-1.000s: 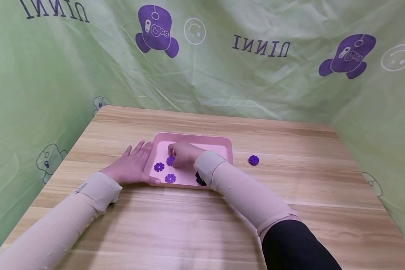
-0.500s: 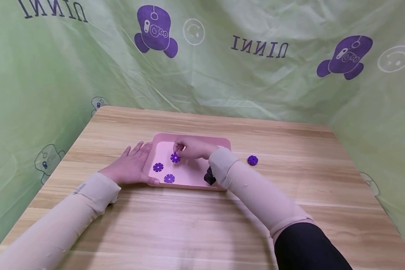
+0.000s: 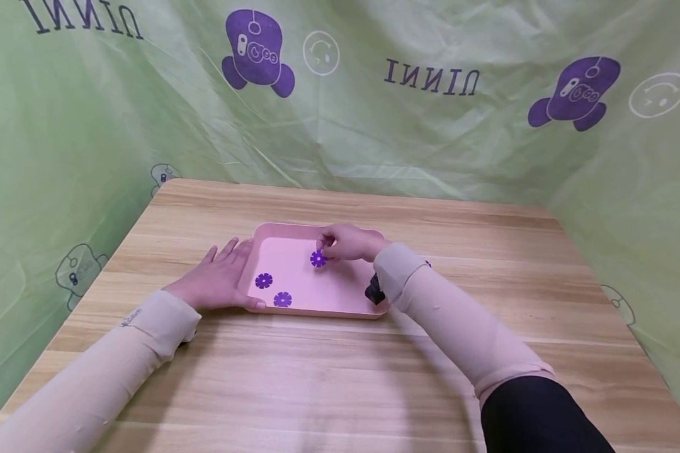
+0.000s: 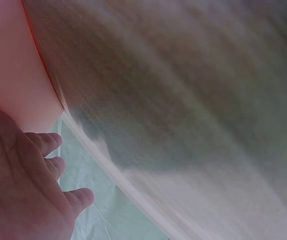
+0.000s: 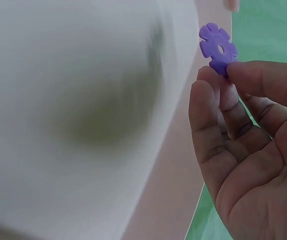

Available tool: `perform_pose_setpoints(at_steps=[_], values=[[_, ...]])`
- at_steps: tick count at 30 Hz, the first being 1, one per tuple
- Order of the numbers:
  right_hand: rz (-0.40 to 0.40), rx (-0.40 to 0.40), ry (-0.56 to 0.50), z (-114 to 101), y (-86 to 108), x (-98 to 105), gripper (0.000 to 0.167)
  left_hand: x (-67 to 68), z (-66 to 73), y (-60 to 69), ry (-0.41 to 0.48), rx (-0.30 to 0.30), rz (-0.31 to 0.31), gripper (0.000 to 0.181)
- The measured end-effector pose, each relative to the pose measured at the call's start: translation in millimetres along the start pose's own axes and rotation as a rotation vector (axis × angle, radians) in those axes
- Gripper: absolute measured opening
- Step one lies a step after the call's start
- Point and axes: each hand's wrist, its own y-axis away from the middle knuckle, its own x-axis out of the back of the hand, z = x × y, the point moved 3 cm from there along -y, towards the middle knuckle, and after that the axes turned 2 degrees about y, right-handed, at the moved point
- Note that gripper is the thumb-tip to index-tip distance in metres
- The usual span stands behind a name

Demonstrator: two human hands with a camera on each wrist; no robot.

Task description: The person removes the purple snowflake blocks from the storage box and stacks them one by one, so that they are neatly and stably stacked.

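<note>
Between thumb and fingertips, my right hand [image 3: 348, 243] pinches a purple snowflake-shaped plastic disc [image 5: 217, 46] with a notched edge and a centre hole. That hand is over the back right half of a pink rectangular tray [image 3: 311, 313]. My left hand [image 3: 220, 277] lies with spread, straight fingers against the tray's left side, its thumb along the front left corner. Two more purple discs lie flat on the tray floor at the left: one disc [image 3: 264, 280] near the left wall, another disc [image 3: 283, 299] by the front wall.
Right of the tray, a purple disc [image 3: 428, 263] on the wooden table [image 3: 328, 384] is mostly hidden by my right sleeve. A black wrist camera [image 3: 374, 290] hangs under the right wrist. Green printed fabric [image 3: 340, 151] surrounds the table.
My right hand has taken the third disc up from the tray's left part and moved right and slightly back with it. My left hand stays in place at the tray.
</note>
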Motion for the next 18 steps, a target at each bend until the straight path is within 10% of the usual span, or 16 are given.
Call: perform_pose_setpoints(at_steps=[18], values=[[0.087,-0.091,0.016,30.9,37.6,29.6,0.008,0.8,-0.1,0.0,0.006,-0.014,0.005,0.141]])
